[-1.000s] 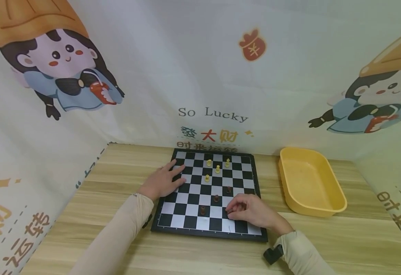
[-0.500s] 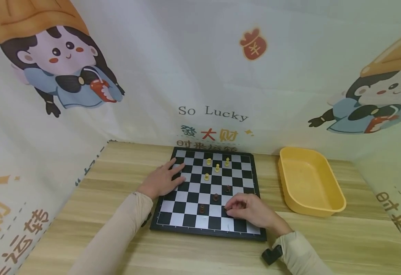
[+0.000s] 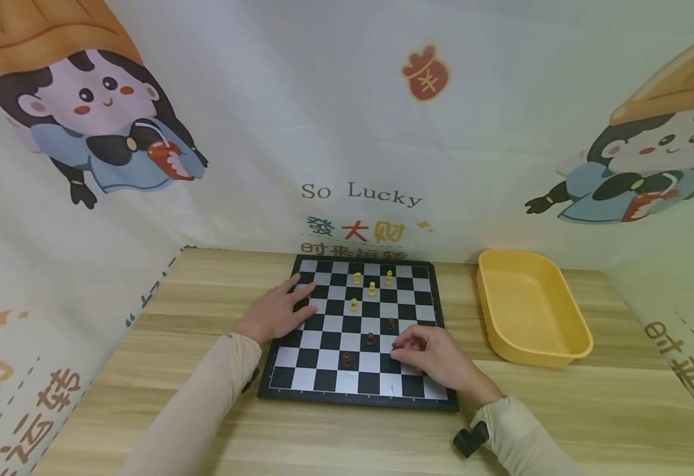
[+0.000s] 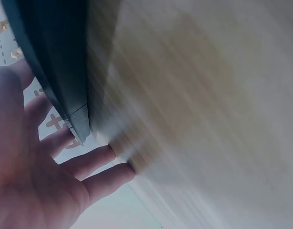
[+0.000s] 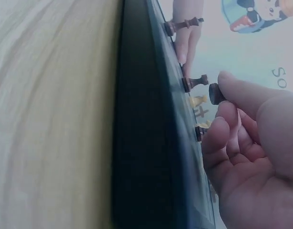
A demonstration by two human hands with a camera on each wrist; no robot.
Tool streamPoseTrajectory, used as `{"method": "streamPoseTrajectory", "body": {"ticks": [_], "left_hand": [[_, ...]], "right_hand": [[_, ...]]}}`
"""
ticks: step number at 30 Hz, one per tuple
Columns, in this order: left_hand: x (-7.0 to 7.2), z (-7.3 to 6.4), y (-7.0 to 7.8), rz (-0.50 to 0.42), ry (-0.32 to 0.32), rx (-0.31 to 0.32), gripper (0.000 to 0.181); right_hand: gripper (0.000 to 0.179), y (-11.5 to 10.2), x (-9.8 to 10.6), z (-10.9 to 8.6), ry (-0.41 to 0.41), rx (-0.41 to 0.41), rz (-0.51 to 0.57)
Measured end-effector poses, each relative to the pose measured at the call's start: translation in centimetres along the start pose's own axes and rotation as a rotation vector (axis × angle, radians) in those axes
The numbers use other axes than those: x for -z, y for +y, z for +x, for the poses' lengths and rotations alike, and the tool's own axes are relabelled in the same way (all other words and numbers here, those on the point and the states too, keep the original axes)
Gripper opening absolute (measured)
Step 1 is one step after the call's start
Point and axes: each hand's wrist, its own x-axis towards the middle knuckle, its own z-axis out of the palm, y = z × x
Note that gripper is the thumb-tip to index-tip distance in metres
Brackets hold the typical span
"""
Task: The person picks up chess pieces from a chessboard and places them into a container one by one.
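Observation:
In the head view, a black-and-white chessboard [image 3: 355, 400] lies on the table. My left hand [image 3: 272, 314] rests at its left edge with fingers spread; the left wrist view shows the palm [image 4: 36, 191] beside the board's dark side. My right hand [image 3: 436, 357] is over the near right squares. Its thumb and fingers pinch a dark chess piece [image 5: 215, 94], whose round base shows above the board while its upper part is hidden in the fingers. Three other dark pieces stand left of this hand, including a taller one [image 3: 347, 359]. Several pale yellow pieces [image 3: 372, 288] stand farther back.
A yellow plastic tub [image 3: 534, 307] stands on the wooden table [image 3: 198, 291], right of the board. Behind the table hangs a printed white cloth [image 3: 252, 132]. A black wrist camera [image 3: 470, 439] sits at the right sleeve.
My right hand has risen slightly and moved a little farther from the near edge with the dark chess piece. The left hand stays on the board's edge. The head view has shifted a little.

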Motion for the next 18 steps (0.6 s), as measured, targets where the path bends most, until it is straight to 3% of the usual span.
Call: {"method": "streamPoseTrajectory", "body": {"ticks": [18], "left_hand": [[0.3, -0.1, 0.2, 0.053, 0.0, -0.027, 0.064]], "right_hand": [[0.017, -1.4, 2.5, 0.0, 0.054, 0.009, -0.046]]}}
